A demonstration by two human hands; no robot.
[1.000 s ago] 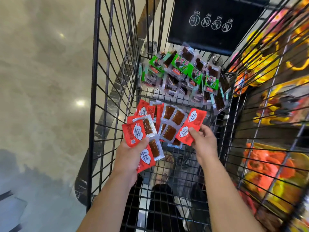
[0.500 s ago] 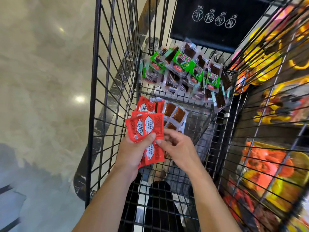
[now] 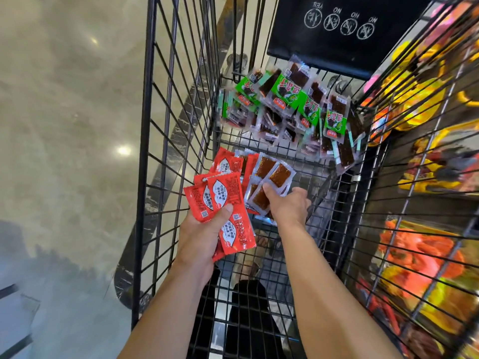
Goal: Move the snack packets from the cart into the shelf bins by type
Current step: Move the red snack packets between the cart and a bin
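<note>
Red packets [image 3: 220, 200]: we note a fan of them inside the cart, near its left wall, printed faces up and overlapping.
Left hand [image 3: 202, 229]: clenched on the red fan, thumb across the top face, fingers hidden beneath.
Clear-backed packets [image 3: 269, 177]: brown squares show through the film. They sit just right of the red fan and touch it.
Right hand [image 3: 287, 208]: thumb presses on the nearest brown square, fingers curl under it. We read this as a pinch on that packet.
Green packets [image 3: 285, 99]: a loose heap at the far end of the cart floor, well apart from both hands, labels facing several ways.
Cart [image 3: 181, 125]: black wire. Both forearms reach in from the near end.
Black panel [image 3: 337, 47]: above the green heap, with four round white icons.
Shelf bins [image 3: 420, 255]: right of the wire wall, with yellow and orange goods. They are blurred and we cannot tell their type.
Floor [image 3: 64, 125]: pale glossy stone on the left, with light spots reflected.
</note>
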